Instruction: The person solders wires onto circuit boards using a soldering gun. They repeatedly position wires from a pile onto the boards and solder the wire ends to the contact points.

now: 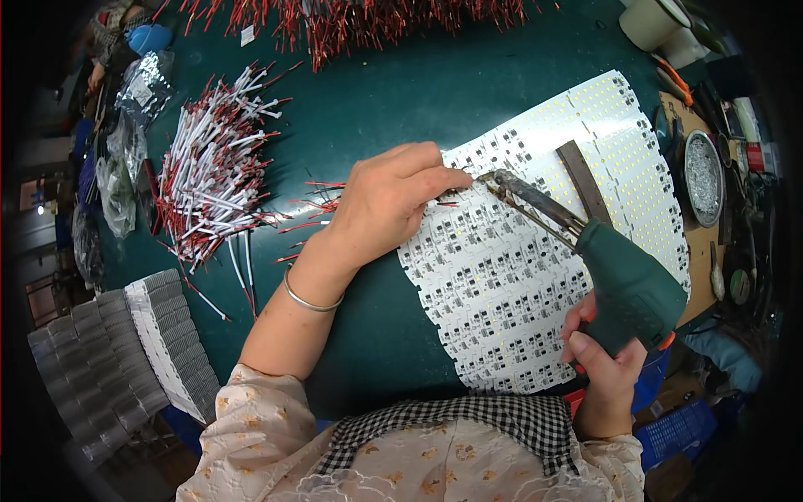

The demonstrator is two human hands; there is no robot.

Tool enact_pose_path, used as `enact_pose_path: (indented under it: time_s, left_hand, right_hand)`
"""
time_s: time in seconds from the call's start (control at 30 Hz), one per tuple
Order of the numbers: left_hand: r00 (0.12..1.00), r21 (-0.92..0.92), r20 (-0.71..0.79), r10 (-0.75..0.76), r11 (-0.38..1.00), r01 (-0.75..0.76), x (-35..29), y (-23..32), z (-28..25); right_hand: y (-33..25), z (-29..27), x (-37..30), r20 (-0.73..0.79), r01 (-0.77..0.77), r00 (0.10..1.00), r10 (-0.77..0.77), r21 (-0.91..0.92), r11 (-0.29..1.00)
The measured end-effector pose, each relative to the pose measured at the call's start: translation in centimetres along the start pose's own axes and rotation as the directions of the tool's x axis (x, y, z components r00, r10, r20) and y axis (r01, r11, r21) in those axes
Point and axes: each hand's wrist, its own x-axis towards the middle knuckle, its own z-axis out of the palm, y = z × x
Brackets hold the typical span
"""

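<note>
Burn risk: the green soldering gun (631, 289) points its tip just beside the left grip (385, 197); if hot, a slight slip could scorch a finger.
Shift risk: the white circuit-board panel (510, 284), flat on the worktop (376, 100), could slide under uneven pressure.
Snag risk: the left forearm could drag the red wires (324, 202).
Left grip: fingers bent close together over the panel's edge; cannot tell whether they pinch a wire.
Right grip (604, 360): closed around the gun's handle.

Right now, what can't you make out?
Head view:
Left hand: anything under its fingertips, hidden by the hand.
Green soldering gun: whether its tip touches the white circuit boards, too small to tell.
Right hand: some fingers, hidden behind the gun.
Red wire heap: far part, cut off by top edge.
</note>
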Motion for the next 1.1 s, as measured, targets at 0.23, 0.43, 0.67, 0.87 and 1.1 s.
enact_pose_path:
  time_s: [0.23, 0.43, 0.67, 0.87, 1.1]
  left_hand:
    - [1.000, 0.044, -0.019, 0.019, 0.999, -0.018, -0.1, 0.1, 0.1]
    - [0.999, 0.063, -0.021, 0.026, 0.998, -0.024, 0.0, 0.3, 0.1]
    - [0.998, 0.094, -0.036, 0.050, 0.994, -0.047, 0.0, 0.3, 0.1]
    - [0.999, 0.121, -0.016, 0.045, 0.992, -0.043, 0.2, 0.8, -0.2]
    - [0.996, -0.013, -0.052, -0.078, 0.997, 0.077, 0.2, 1.4, -1.0]
  right_hand:
    - [-0.1, 1.2, -0.2, -0.020, 0.085, 0.996, -0.091, -0.210, 0.974]
    - [-0.7, 1.0, -0.4, -0.017, 0.023, 1.000, -0.026, -0.166, 0.986]
    - [-2.4, 1.4, 0.4, -0.222, 0.098, 0.969, -0.105, -0.040, 0.994]
    - [-6.7, -1.5, -0.3, -0.186, 0.074, 0.975, -0.120, -0.235, 0.969]
    - [-8.5, -2.9, -0.2, -0.048, -0.029, 0.999, 0.021, -0.151, 0.988]
